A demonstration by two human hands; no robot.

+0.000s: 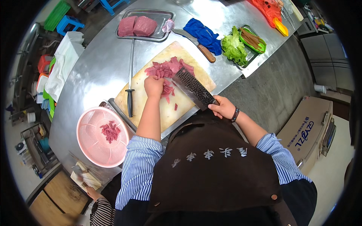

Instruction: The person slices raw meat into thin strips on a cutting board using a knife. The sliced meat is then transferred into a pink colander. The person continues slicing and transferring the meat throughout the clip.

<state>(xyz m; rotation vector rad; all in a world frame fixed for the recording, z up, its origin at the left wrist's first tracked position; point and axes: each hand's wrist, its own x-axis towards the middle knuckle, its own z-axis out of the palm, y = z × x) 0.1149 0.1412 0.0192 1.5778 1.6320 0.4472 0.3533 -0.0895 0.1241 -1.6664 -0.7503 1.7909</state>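
Note:
My right hand [223,107] grips a broad cleaver [195,87] by its handle, the blade slanting up and left over the cutting board [203,75]. With fingers curled, my left hand [154,86] touches strips of raw meat [167,89]; how firmly it holds them is hidden. Sliced raw meat [169,67] is heaped just beyond both the hand and the blade tip. One small meat piece [176,106] lies apart near the board's close edge. A sharpening steel [130,99] rests along the board's left side. Cut meat strips [110,132] lie in a pink plastic colander [84,141].
Meat blocks [144,26] sit on a metal tray [161,17] at the far side. A wood-handled knife [206,53] lies beside a blue cloth [202,34]. Lettuce [234,46] is farther right. At lower left, a co-worker's hand [93,193] is near another board.

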